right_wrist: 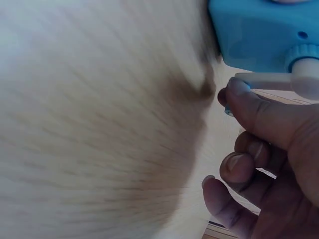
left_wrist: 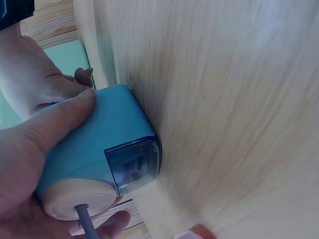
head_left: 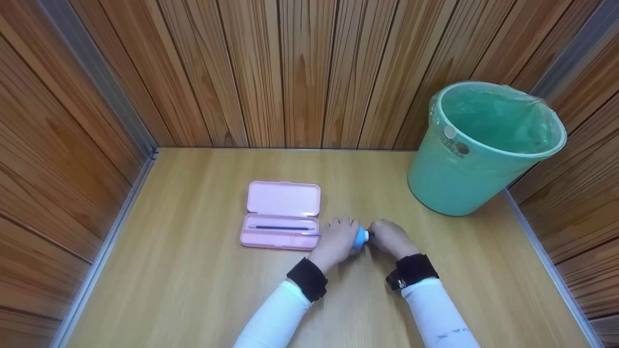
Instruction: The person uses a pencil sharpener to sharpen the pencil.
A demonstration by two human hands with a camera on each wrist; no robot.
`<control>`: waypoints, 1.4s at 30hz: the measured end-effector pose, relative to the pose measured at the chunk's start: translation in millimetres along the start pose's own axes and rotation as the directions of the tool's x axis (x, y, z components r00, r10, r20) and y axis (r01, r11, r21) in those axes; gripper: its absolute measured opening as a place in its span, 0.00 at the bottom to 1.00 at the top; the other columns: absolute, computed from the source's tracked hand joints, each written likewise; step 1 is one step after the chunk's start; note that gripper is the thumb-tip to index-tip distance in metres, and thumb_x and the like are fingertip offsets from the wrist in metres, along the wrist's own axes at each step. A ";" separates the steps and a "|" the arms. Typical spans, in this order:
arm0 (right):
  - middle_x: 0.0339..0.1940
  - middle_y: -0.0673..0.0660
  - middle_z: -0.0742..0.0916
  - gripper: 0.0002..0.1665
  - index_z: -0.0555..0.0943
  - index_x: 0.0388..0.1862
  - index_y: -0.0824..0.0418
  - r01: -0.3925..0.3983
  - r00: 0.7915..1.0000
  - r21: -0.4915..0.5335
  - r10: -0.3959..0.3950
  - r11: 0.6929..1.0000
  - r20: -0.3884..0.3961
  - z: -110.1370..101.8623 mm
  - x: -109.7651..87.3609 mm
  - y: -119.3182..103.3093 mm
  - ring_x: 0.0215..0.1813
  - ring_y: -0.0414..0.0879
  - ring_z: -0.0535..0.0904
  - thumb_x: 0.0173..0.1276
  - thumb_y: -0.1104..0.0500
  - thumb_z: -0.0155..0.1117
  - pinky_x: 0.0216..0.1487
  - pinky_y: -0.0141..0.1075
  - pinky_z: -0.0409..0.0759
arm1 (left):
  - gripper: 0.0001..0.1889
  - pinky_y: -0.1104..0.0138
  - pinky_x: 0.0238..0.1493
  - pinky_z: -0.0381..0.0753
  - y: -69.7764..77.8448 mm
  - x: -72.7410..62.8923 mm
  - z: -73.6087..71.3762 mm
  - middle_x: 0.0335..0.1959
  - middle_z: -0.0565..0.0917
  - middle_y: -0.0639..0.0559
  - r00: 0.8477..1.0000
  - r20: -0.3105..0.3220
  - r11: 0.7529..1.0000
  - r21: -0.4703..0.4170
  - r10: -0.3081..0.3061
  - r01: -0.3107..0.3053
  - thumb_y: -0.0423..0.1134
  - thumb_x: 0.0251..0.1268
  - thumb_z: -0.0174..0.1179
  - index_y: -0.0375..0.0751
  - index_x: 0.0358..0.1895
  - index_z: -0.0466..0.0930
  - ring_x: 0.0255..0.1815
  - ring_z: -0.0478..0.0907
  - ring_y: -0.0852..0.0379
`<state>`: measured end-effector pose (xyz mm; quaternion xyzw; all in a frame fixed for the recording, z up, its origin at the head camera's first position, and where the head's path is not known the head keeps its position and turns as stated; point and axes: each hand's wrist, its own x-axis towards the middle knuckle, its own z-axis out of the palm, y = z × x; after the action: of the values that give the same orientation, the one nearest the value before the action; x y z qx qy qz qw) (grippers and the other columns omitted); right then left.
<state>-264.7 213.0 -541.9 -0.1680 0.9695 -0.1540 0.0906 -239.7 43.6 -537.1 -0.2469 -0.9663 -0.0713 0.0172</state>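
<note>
My left hand (head_left: 337, 239) grips a blue pencil sharpener (left_wrist: 102, 132) on the table, the thumb lying across its top. A dark clear shavings drawer (left_wrist: 133, 164) shows on one side. From the round cream front sticks a grey pencil (left_wrist: 86, 221); in the head view its end reaches left of my left hand, over the edge of the pencil case. My right hand (head_left: 390, 238) pinches the end of the sharpener's white crank (right_wrist: 266, 80) between thumb and forefinger, its other fingers loosely curled.
Left of my hands a pink pencil case (head_left: 283, 198) lies with its lid up, holding a dark pencil (head_left: 282, 227). A green waste bin (head_left: 447, 179) with a clear liner stands at the back right. Wood-panelled walls (head_left: 304, 72) border the table at the back and sides.
</note>
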 end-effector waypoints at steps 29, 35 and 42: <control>0.22 0.47 0.79 0.05 0.84 0.27 0.58 0.142 0.983 -0.064 -0.149 0.988 -0.110 4.8 -56.1 -21.8 0.23 0.40 0.70 0.62 0.65 0.68 0.26 0.35 0.73 | 0.29 0.56 0.45 0.78 3.5 2.3 -3.1 0.47 0.77 0.46 0.995 0.081 0.999 0.001 -0.053 0.053 0.51 0.55 0.71 0.43 0.57 0.74 0.46 0.76 0.47; 0.24 0.47 0.78 0.01 0.84 0.31 0.62 0.150 0.985 -0.045 -0.153 0.988 -0.079 -12.9 -63.5 -29.1 0.26 0.40 0.71 0.64 0.66 0.68 0.29 0.36 0.75 | 0.26 0.56 0.44 0.77 3.5 1.8 -3.8 0.45 0.78 0.46 0.997 0.063 0.998 0.044 -0.042 0.039 0.48 0.56 0.69 0.44 0.57 0.74 0.44 0.76 0.47; 0.24 0.46 0.75 0.02 0.86 0.33 0.63 0.152 0.986 -0.060 -0.156 0.987 -0.065 -27.1 -62.3 -31.6 0.26 0.40 0.70 0.65 0.65 0.68 0.29 0.34 0.74 | 0.25 0.54 0.50 0.76 3.2 3.1 -4.3 0.50 0.78 0.46 0.994 0.102 0.999 0.005 -0.047 0.046 0.42 0.60 0.66 0.45 0.61 0.73 0.49 0.75 0.46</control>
<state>-203.7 214.0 -498.4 -0.2395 0.9600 -0.1398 0.0399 -240.9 47.3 -532.3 -0.2277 -0.9714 -0.0577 -0.0337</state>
